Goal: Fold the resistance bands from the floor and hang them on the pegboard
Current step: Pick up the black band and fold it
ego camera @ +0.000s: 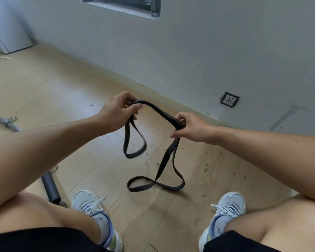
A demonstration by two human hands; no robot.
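Both hands, left hand and right hand, pinch the limp, light black resistance band, its loops drooping to the floor; likely best gripped at the folds.

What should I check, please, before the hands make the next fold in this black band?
1. Left hand grips the resistance band: ok.
2. Right hand pinches the band: ok.
3. Band lifted fully off the floor: not ok, its lower loop rests there.
4. Lower loop untwisted: not ok, it crosses itself.
5. Shoes clear of the band: ok.
6. Pegboard within reach: cannot tell, not in view.
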